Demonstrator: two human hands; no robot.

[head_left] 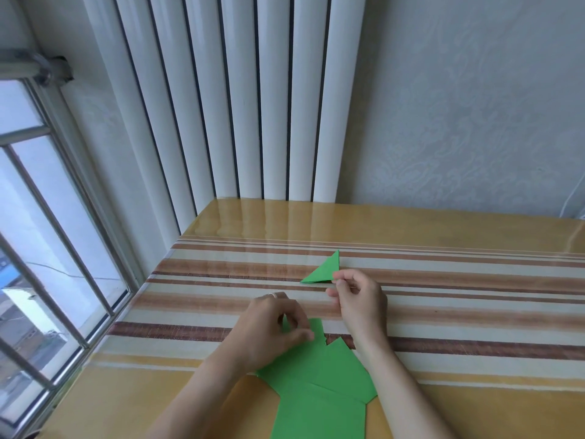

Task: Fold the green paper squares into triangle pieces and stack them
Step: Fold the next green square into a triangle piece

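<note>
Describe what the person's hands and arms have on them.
Both forearms are bare, with no sleeves in view. The left hand wears a pale ring on one finger. The right hand shows no ring, watch or glove.

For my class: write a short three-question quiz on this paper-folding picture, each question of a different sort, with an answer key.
1. True or false: the folded triangle lies on the table farther from the person than the flat green sheets.
2. Which hand rests on the flat green sheets? A) left hand B) right hand C) neither
3. Fill the gap: the right hand's fingertips are at the triangle's ____ corner, as seen in the picture.

Key
1. True.
2. A. Its fingers are curled on the top sheet's far corner.
3. Right. Whether they actually pinch it cannot be told.
</note>
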